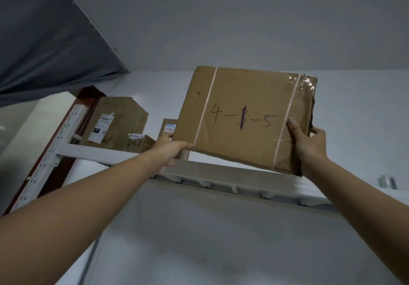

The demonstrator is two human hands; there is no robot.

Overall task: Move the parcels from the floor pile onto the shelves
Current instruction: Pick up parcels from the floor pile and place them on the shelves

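- your left hand grips the parcel's lower left corner just above the shelf beam, with the thumb on the front face and the fingers curled underneath.
- your right hand clasps the parcel's right edge above the beam, thumb flat on the face and fingers wrapped behind.
- the parcel, marked "4-1-5", is in the air over the beam and tilted, with its right end lower. i cannot tell whether that corner touches the beam.
- it looks like a flat, stiff cardboard box, and probably light, since you hold it at arm's reach by its edges.
- the glossy tape on the crumpled right end is likely slippery, so keep your fingers on bare card.
- support the bottom edge and don't pull on the thin straps.
- a perforated post joins the beam at its left end.
- beyond the beam, toward its left end, a tall carton and a small box sit on the shelf.
- a labelled box is partly hidden behind the parcel.
- the space past the beam's middle looks like the likely landing spot.
- a pale wall rises behind the beam, and a dark sheet hangs high above its left end.
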